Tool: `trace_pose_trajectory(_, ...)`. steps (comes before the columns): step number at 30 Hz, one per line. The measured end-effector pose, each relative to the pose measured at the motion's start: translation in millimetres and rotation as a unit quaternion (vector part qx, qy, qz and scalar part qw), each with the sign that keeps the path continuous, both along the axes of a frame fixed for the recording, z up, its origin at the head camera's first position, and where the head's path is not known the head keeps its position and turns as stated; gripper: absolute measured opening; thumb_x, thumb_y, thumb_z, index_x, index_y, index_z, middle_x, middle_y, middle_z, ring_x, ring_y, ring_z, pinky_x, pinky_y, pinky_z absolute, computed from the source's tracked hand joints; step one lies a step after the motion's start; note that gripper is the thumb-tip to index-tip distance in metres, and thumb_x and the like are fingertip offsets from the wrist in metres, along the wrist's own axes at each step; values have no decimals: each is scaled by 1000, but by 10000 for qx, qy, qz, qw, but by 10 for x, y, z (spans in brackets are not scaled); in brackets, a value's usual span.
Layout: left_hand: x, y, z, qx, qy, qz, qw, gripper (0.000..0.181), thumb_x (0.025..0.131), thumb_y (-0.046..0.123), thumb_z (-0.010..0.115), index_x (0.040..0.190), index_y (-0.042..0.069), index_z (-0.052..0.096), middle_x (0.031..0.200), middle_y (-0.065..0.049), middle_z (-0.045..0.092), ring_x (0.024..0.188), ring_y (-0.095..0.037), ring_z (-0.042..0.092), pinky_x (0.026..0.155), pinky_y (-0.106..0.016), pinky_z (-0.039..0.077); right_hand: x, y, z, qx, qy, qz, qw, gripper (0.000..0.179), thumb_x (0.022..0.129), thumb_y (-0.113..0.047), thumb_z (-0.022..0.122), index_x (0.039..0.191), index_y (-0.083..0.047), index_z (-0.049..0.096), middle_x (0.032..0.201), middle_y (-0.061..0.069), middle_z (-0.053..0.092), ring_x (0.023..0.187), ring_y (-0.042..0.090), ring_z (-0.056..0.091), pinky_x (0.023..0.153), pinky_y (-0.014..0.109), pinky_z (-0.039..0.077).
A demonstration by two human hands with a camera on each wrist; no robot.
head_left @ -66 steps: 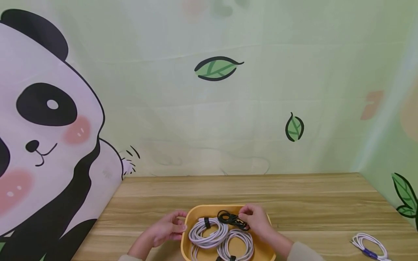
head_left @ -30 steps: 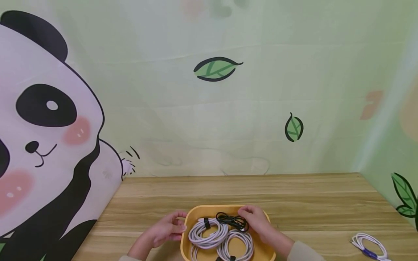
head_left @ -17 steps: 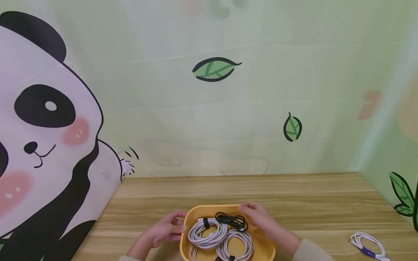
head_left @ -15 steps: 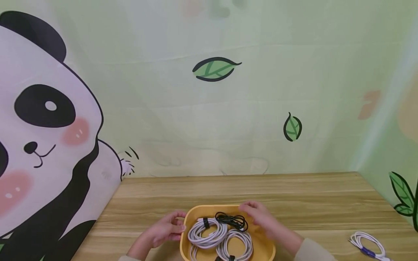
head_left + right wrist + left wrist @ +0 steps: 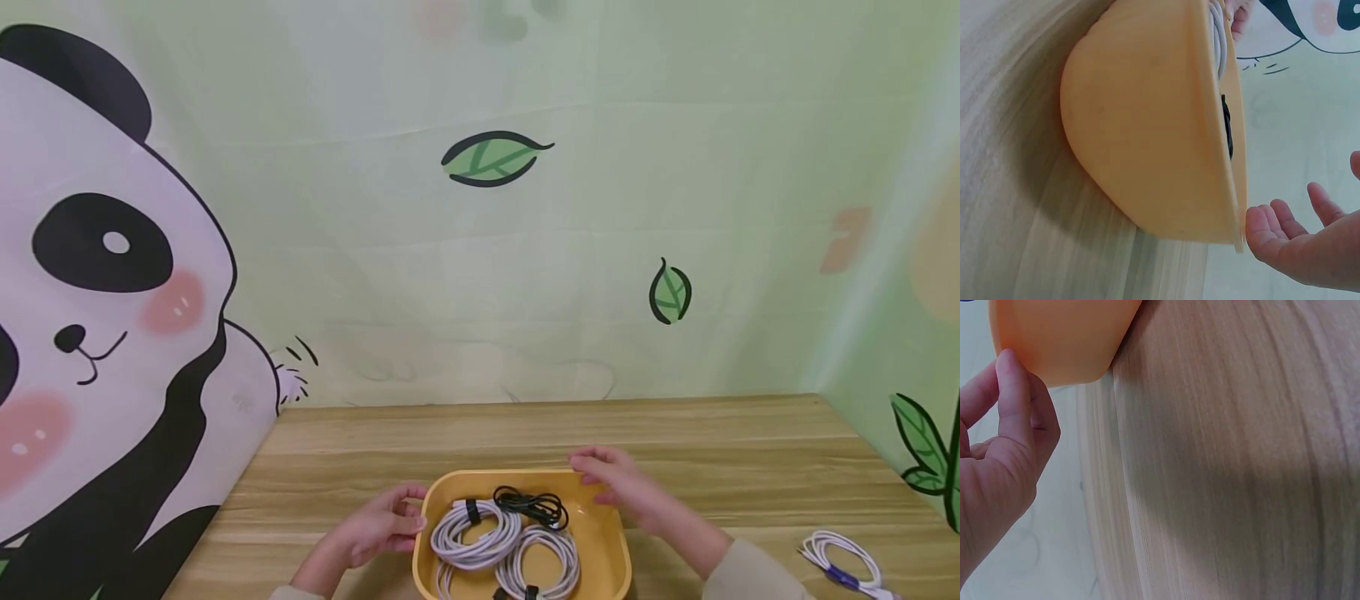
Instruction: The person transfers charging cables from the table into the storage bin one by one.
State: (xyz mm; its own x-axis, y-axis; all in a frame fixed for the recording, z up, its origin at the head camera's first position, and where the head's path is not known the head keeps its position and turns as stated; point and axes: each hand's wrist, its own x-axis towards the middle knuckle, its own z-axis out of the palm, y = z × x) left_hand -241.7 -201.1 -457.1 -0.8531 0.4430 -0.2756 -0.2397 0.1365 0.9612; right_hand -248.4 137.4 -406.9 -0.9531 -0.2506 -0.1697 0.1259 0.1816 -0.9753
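Observation:
In the head view, a yellow plastic bin stands at the table's front. Two coiled white cables lie inside it with black ties round them, and a bundled black cable rests against the back wall. My left hand holds the bin's left rim; in the left wrist view its thumb and bent fingers meet at the edge of the orange-looking wall. Beside the bin's back right corner is my right hand, holding nothing. The right wrist view shows its fingers loosely spread near the rim.
On the right of the wooden table lies another white cable, looped and bound with a blue tie. A cloth backdrop with a printed panda and leaves rises behind the table.
My right hand has let go of the black cable, which stays in the bin, and has moved out to the right, past the rim corner. The left hand stays on the bin.

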Motion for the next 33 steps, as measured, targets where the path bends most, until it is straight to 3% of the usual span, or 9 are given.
trace_pose_trajectory(15, -2, 3, -1, 41, 1, 9, 10000, 46, 84, 2, 52, 123, -6, 30, 83, -3, 45, 69, -9, 51, 59, -19, 47, 3, 352, 62, 11, 52, 183, 9998, 52, 87, -31, 50, 124, 6, 40, 110, 5, 54, 102, 24, 48, 82, 38, 46)
trace_pose_trajectory(24, -11, -3, -16, 25, 10, 11, 10000, 47, 84, 3, 52, 124, -5, 30, 84, -3, 45, 70, -9, 52, 60, -19, 48, -33, 685, 5, -106, 228, 507, 9984, 50, 86, -35, 51, 120, 1, 45, 115, 9, 53, 97, 16, 52, 82, 38, 46)
trace_pose_trajectory(33, -9, 0, -5, -9, -2, 42, 10000, 47, 84, 3, 53, 125, -5, 30, 85, -3, 45, 71, -9, 52, 60, -20, 48, 5, 824, 60, -12, 59, 4, 10000, 47, 89, -31, 49, 122, 1, 42, 116, 6, 53, 94, 12, 52, 80, 33, 47)
